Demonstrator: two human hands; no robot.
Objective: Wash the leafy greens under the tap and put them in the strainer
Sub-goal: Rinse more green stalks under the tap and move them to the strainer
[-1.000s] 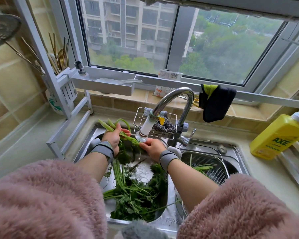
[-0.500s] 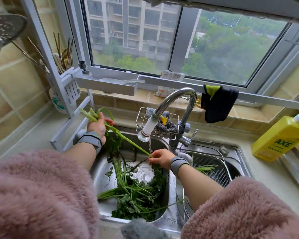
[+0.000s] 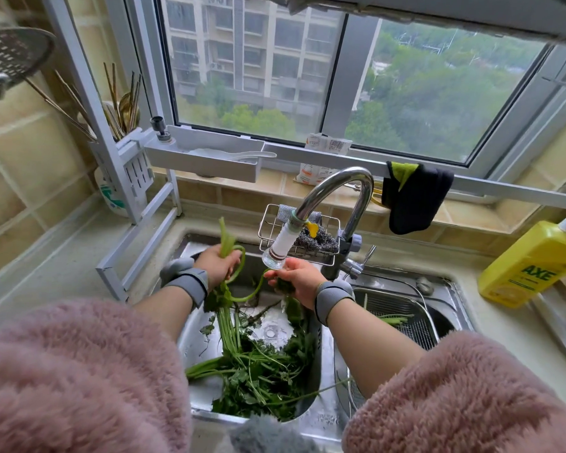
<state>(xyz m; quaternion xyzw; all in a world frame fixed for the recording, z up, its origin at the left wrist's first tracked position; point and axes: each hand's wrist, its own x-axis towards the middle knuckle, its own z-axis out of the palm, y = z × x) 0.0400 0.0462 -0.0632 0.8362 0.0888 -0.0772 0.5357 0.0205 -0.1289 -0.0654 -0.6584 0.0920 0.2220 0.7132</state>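
Observation:
A few long green stalks (image 3: 226, 236) stick up from my left hand (image 3: 219, 262), which grips them over the left sink basin (image 3: 196, 325). The stalks bend in a loop across to my right hand (image 3: 296, 277), which holds their leafy end right under the tap's white nozzle (image 3: 280, 250). A pile of leafy greens (image 3: 258, 371) lies in the basin below. The metal mesh strainer (image 3: 402, 308) sits in the right basin with a few green stalks (image 3: 396, 319) in it.
A wire sponge rack (image 3: 304, 238) with steel wool hangs behind the tap. A yellow AXE detergent bottle (image 3: 530, 266) stands on the right counter. A dark cloth (image 3: 412, 201) hangs from the rail. A white rack (image 3: 134, 204) with chopsticks stands at the left.
My left hand has come back right from the counter edge to over the basin. My right hand has risen to the nozzle, and the stalks between them now bend in a loop.

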